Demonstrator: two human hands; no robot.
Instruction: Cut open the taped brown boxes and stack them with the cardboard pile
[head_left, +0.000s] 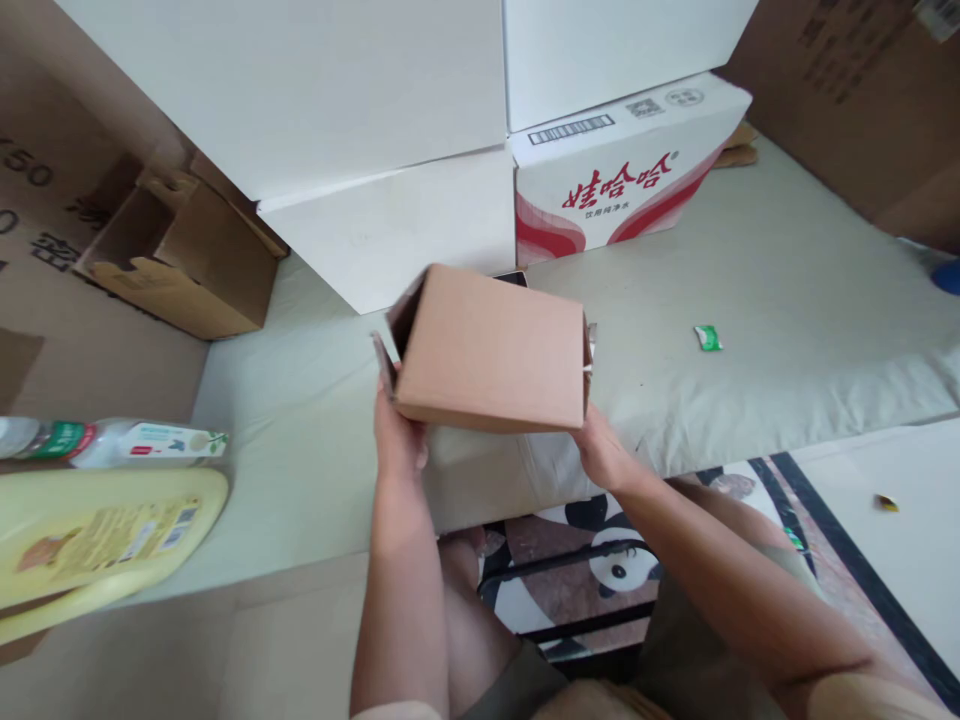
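A plain brown cardboard box (491,350) is held up in front of me between both hands, over the front part of the pale covered surface. My left hand (397,430) grips its left end, low down near an open flap; most of those fingers are behind the cardboard. At the lower right corner my right hand (600,445) is closed on the box, its fingertips hidden underneath. The box's left end stands open with a dark inside. Something silvery shows at its right end. Behind it, the corner of a dark flat object (512,279) peeks out.
White cartons (390,90) are stacked at the back, beside a red-and-white carton (615,190). To the left lie an open brown carton (187,250), a plastic bottle (112,442) and a yellow jug (112,530). A small green packet (707,338) rests on the right.
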